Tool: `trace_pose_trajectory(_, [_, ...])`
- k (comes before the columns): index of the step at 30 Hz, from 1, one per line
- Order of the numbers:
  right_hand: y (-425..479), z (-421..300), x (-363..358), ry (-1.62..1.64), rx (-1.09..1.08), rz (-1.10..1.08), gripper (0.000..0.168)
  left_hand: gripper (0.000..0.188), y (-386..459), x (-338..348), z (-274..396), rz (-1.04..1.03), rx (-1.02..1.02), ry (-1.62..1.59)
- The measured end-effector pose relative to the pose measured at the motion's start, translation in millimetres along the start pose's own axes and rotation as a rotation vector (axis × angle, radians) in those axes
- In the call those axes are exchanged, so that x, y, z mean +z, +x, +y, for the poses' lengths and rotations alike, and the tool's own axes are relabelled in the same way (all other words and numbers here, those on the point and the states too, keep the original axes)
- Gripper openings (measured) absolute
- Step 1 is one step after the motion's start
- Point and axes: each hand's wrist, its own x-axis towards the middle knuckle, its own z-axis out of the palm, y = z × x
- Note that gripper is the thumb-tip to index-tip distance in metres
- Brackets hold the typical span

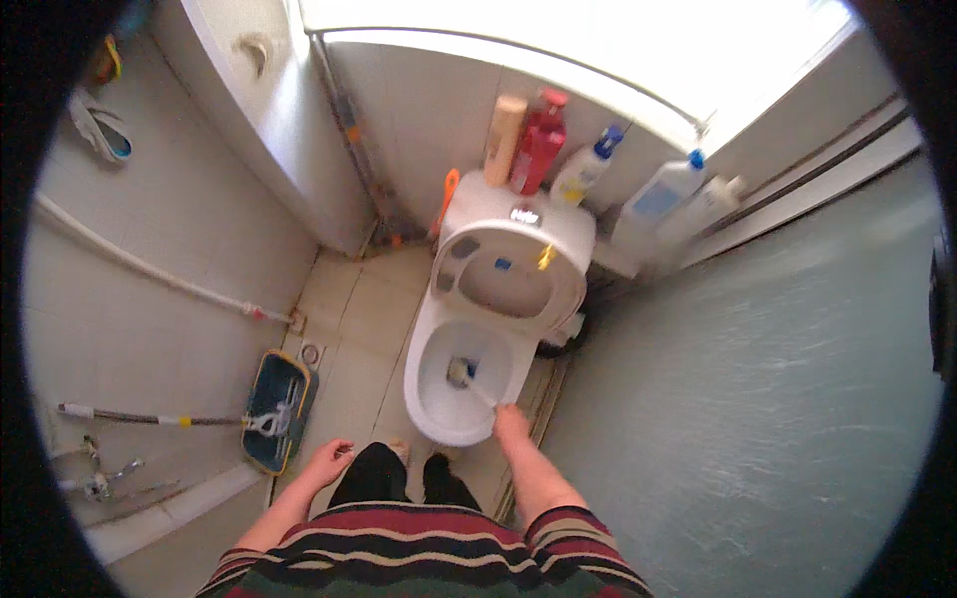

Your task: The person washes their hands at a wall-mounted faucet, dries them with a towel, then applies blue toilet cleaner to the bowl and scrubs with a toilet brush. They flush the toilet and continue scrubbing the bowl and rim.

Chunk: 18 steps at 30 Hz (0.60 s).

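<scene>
My right hand (pixel 510 422) grips the pale handle of a toilet brush (pixel 484 393) over the front right rim of a white toilet (pixel 420 418). The brush slants down into the bowl, and its head is at the dark drain opening, too blurred to make out fully. The lid and seat (pixel 508 273) are raised against the cistern. My left hand (pixel 329 460) hangs beside my left thigh with loosely curled fingers, and nothing shows in it.
Several bottles, including a red pump bottle (pixel 540 146), stand on and beside the cistern (pixel 478 202). Left on the tiled floor (pixel 355 351) is a bucket (pixel 258 441) with a mop (pixel 217 421). A frosted glass panel (pixel 733 396) rises on my right. A white hose (pixel 149 269) runs along the left wall.
</scene>
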Motion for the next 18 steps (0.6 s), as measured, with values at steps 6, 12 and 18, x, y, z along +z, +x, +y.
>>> trace_pose_trajectory(6, [-16.0, -1.6, -133.0, 0.282, -0.236, 0.329, 0.034, 0.032, 42.6, -63.8, 111.0, 0.064, 0.294, 0.135])
trace_pose_trajectory(12, [-38.9, -8.2, -448.4, 0.302, -0.360, 1.174, 0.015, 0.028, 96.9, -151.5, 193.7, 0.155, 0.414, 0.039])
trace_pose_trajectory(18, [-27.5, -18.6, -672.1, -0.540, 0.192, 1.167, 0.019, 0.026, 164.7, -201.1, 255.6, 0.109, 0.536, -0.027])
